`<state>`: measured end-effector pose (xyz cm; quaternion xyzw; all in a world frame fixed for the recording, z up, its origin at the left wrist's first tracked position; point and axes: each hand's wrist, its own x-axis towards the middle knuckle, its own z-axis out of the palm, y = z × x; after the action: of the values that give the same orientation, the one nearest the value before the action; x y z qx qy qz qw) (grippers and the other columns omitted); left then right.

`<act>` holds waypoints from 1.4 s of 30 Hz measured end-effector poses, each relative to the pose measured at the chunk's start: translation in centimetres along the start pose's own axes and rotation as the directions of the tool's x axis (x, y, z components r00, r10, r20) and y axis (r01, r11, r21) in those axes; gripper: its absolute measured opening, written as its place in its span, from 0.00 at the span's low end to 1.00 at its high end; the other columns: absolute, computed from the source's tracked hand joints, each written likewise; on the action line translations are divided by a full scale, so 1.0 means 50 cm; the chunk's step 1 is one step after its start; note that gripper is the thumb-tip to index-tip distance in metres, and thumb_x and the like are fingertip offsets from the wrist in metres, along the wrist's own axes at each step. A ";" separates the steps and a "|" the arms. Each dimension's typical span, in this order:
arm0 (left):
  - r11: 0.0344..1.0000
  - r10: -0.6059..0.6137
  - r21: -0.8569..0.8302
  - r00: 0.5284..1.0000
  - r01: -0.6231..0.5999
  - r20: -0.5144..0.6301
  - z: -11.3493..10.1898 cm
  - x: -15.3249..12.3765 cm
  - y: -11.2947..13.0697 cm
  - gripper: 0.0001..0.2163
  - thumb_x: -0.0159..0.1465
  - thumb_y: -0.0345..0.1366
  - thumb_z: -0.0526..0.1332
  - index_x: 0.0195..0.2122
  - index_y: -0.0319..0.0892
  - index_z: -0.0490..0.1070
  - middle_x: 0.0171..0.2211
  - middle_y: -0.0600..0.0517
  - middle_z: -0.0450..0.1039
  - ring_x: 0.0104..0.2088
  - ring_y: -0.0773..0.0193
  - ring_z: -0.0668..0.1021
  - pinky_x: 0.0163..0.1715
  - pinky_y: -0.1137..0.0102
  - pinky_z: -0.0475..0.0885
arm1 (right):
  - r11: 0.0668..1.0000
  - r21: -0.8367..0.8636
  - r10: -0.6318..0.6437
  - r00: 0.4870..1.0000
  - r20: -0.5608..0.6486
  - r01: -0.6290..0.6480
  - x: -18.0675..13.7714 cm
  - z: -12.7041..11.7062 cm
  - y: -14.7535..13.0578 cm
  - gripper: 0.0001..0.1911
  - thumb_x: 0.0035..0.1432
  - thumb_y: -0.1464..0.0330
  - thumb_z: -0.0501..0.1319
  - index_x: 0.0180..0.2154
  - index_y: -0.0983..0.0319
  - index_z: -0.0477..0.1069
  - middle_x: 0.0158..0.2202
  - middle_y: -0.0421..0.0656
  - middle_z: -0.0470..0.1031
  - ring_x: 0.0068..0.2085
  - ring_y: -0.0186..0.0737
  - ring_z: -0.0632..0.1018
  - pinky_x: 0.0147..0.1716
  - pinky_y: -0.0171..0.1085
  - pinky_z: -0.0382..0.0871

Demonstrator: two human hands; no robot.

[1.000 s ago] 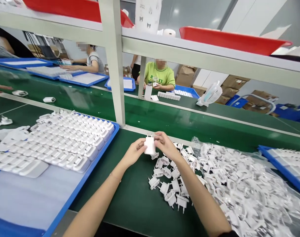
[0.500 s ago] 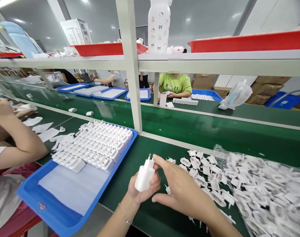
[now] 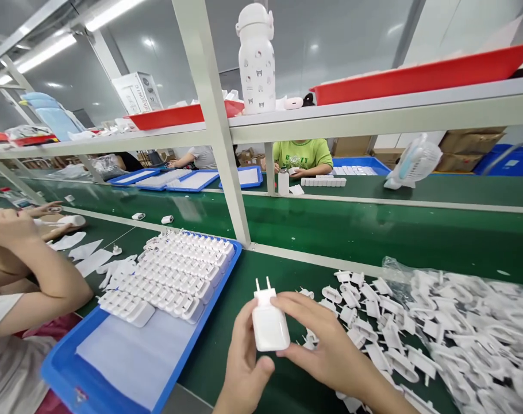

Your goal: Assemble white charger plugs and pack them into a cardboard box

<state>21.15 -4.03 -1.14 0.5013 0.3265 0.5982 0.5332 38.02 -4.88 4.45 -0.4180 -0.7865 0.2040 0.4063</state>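
Observation:
Both my hands hold one white charger (image 3: 268,322) upright over the green bench, its two pins pointing up. My left hand (image 3: 243,361) grips its lower left side with thumb and fingers closed round it. My right hand (image 3: 326,345) pinches its top and right side. A heap of loose white plug parts (image 3: 365,319) lies just right of my hands. To the left, a blue tray (image 3: 115,376) carries rows of finished white chargers (image 3: 170,276).
A clear bag of white plug parts (image 3: 472,339) spreads at the right. A white shelf post (image 3: 218,132) rises behind the tray. A co-worker's arm (image 3: 33,276) reaches in at the left. Across the green conveyor (image 3: 373,224) sit other people, blue trays and a small fan (image 3: 412,164).
The charger has turned from tilted to upright in my hands, and my right hand now pinches its top. The view has tipped upward, showing more of the shelf.

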 end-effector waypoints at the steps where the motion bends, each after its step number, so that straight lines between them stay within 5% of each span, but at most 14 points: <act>1: 0.997 0.055 0.059 0.997 -0.058 0.045 -0.006 -0.004 0.001 0.27 0.57 0.46 0.63 0.57 0.51 0.61 0.57 0.46 0.61 0.52 0.51 0.70 0.47 0.65 0.69 | 0.999 0.036 -0.025 1.000 -0.014 0.026 -0.001 -0.001 0.001 0.29 0.53 0.71 0.63 0.56 0.51 0.60 0.54 0.43 0.67 0.54 0.42 0.69 0.52 0.38 0.66; 5: 0.936 0.205 0.244 0.956 -0.254 0.209 -0.033 -0.006 0.008 0.27 0.55 0.37 0.65 0.56 0.54 0.62 0.58 0.46 0.60 0.55 0.48 0.67 0.49 0.60 0.68 | 0.986 0.106 -0.126 0.992 -0.024 0.128 -0.004 -0.007 0.006 0.28 0.55 0.69 0.63 0.56 0.50 0.60 0.53 0.44 0.67 0.52 0.42 0.70 0.51 0.38 0.67; 11: 0.843 0.335 0.348 0.907 -0.410 0.256 -0.044 -0.003 0.024 0.26 0.54 0.38 0.66 0.54 0.51 0.65 0.48 0.42 0.66 0.45 0.50 0.70 0.42 0.58 0.70 | 0.961 0.227 -0.162 0.987 0.001 0.158 0.001 0.001 0.012 0.28 0.56 0.69 0.63 0.56 0.49 0.60 0.51 0.43 0.69 0.47 0.38 0.73 0.45 0.33 0.70; 18: 0.893 0.270 0.300 0.932 -0.336 0.241 -0.062 -0.007 0.015 0.27 0.54 0.45 0.66 0.55 0.52 0.63 0.48 0.43 0.66 0.44 0.50 0.72 0.41 0.59 0.70 | 0.988 0.147 -0.051 0.999 -0.017 0.053 -0.012 0.026 0.010 0.37 0.51 0.64 0.67 0.59 0.50 0.53 0.46 0.42 0.72 0.36 0.35 0.75 0.39 0.34 0.72; 22: 0.906 0.279 0.285 0.948 -0.313 0.151 -0.058 -0.016 0.010 0.27 0.52 0.47 0.67 0.53 0.53 0.65 0.51 0.44 0.65 0.48 0.48 0.71 0.44 0.57 0.69 | 0.970 0.001 -0.242 0.970 -0.035 0.242 -0.009 0.025 0.007 0.28 0.56 0.66 0.63 0.57 0.51 0.57 0.53 0.46 0.69 0.47 0.40 0.75 0.44 0.38 0.70; 25: 0.916 0.308 0.256 0.950 -0.308 0.042 -0.046 -0.023 0.017 0.27 0.49 0.49 0.68 0.51 0.56 0.67 0.50 0.47 0.68 0.49 0.48 0.71 0.46 0.57 0.70 | 0.949 -0.062 -0.315 0.937 -0.151 0.309 -0.006 0.025 0.010 0.25 0.54 0.63 0.64 0.53 0.55 0.62 0.51 0.49 0.72 0.45 0.42 0.76 0.41 0.39 0.72; 30: 0.915 0.341 0.245 0.939 -0.322 -0.040 -0.042 -0.025 0.029 0.26 0.49 0.49 0.68 0.50 0.58 0.68 0.49 0.48 0.69 0.48 0.49 0.73 0.43 0.60 0.72 | 0.982 -0.037 -0.187 0.914 -0.360 0.186 -0.007 0.020 0.024 0.07 0.57 0.72 0.59 0.39 0.58 0.68 0.47 0.49 0.74 0.40 0.41 0.77 0.39 0.41 0.73; 33: 0.903 0.346 0.270 0.938 -0.333 0.001 -0.048 -0.023 0.029 0.25 0.51 0.48 0.67 0.51 0.57 0.67 0.49 0.48 0.69 0.49 0.49 0.72 0.44 0.60 0.72 | 0.992 0.023 -0.101 0.910 -0.403 0.121 -0.004 0.014 0.029 0.09 0.58 0.77 0.56 0.35 0.58 0.69 0.37 0.44 0.76 0.37 0.39 0.77 0.37 0.39 0.73; 37: 0.937 0.260 0.239 0.965 -0.255 0.008 -0.046 -0.029 0.030 0.23 0.53 0.45 0.66 0.50 0.55 0.64 0.50 0.47 0.66 0.48 0.52 0.73 0.40 0.64 0.73 | 0.994 0.101 0.065 0.941 -0.333 -0.033 0.000 0.013 0.035 0.12 0.61 0.74 0.53 0.41 0.56 0.72 0.34 0.40 0.77 0.33 0.36 0.78 0.29 0.33 0.74; 40: 0.973 0.175 0.176 0.977 -0.152 -0.122 -0.056 -0.039 0.034 0.20 0.55 0.43 0.65 0.47 0.54 0.60 0.50 0.48 0.64 0.44 0.55 0.74 0.37 0.64 0.73 | 0.984 0.116 0.166 0.927 -0.335 -0.135 -0.005 0.016 0.039 0.07 0.59 0.71 0.58 0.36 0.55 0.73 0.29 0.37 0.78 0.28 0.34 0.78 0.26 0.31 0.73; 42: 0.964 0.201 0.221 0.945 -0.145 -0.257 -0.089 -0.043 0.039 0.16 0.57 0.40 0.63 0.42 0.51 0.57 0.48 0.49 0.63 0.44 0.57 0.73 0.39 0.64 0.73 | 0.990 0.094 0.135 0.929 -0.344 -0.109 -0.008 0.015 0.042 0.05 0.58 0.70 0.60 0.32 0.54 0.73 0.29 0.36 0.78 0.30 0.35 0.79 0.29 0.31 0.73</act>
<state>16.19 -5.88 -1.16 0.4902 0.4108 0.6714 0.3743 38.58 -4.00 2.44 -0.4806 -0.6662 0.1799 0.5411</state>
